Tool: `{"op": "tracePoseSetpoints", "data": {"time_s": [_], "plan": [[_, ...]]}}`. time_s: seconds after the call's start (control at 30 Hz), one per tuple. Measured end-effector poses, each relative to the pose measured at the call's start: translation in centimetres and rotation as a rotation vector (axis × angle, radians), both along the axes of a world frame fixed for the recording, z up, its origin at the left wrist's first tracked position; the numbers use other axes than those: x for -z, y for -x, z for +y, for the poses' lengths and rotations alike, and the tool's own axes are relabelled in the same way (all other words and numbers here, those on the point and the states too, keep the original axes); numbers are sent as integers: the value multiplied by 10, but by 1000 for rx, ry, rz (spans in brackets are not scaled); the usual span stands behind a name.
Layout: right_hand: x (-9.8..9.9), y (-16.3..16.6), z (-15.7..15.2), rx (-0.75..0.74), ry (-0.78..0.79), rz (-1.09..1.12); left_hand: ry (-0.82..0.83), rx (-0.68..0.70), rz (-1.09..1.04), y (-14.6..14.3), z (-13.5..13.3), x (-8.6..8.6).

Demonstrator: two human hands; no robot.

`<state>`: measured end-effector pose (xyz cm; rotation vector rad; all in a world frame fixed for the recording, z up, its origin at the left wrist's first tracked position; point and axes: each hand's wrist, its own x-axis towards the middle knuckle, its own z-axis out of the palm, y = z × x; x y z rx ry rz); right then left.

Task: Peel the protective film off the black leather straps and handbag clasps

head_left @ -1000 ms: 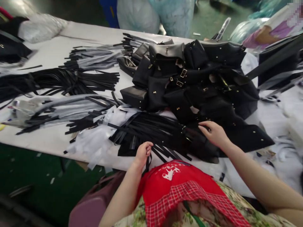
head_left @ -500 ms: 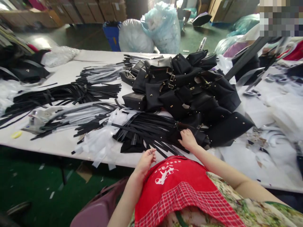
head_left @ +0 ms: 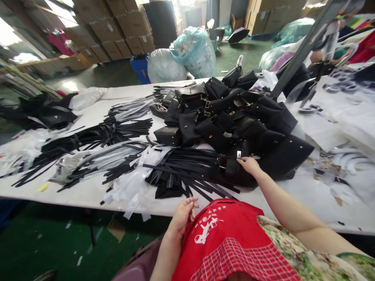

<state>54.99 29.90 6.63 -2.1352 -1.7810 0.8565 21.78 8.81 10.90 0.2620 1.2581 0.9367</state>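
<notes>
My right hand [head_left: 249, 165] pinches the edge of a black handbag [head_left: 227, 167] at the near side of a heap, right beside a shiny metal clasp [head_left: 239, 154]. The handbag lies on the table with a gold buckle on its left part. Its far side merges with the other black bags [head_left: 219, 121] piled behind it. Near the table's front edge, by the red apron [head_left: 216, 226], hovers my left hand [head_left: 185, 212]. Its fingers are loosely bent and apart, with nothing visible in them. A bundle of black straps [head_left: 190, 160] lies between my hands and the heap.
More strap bundles [head_left: 96, 134] and white plastic wrapping [head_left: 129, 187] cover the table's left side. A grey metal post [head_left: 295, 58] rises behind the bags at right. White sheets and scraps [head_left: 340, 136] lie at right. Stuffed plastic sacks [head_left: 195, 50] and cartons stand beyond the table.
My right hand has moved to the right along the handbag, and a metal clasp now shows at its fingertips. My left hand stays by the apron. The camera view has tilted upward somewhat.
</notes>
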Motion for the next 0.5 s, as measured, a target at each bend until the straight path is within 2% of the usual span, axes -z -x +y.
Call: {"op": "tracePoseSetpoints", "data": {"time_s": [0.13, 0.23, 0.3, 0.4, 0.47, 0.5], "plan": [[-10, 26, -15, 4, -94, 288, -52, 13, 12, -5, 5, -5], [-36, 25, -18, 62, -173, 508, -73, 20, 53, -7, 8, -12], [-64, 14, -14, 124, -226, 647, -90, 40, 69, -6, 11, -18], [-122, -7, -12, 213, -298, 934, -124, 62, 106, -4, 16, -34], [-163, -14, -20, 144, -286, 1062, -162, 36, 167, -3, 19, -50], [-181, -14, -27, 48, -246, 1114, -191, 3, 210, -2, 20, -60]]}}
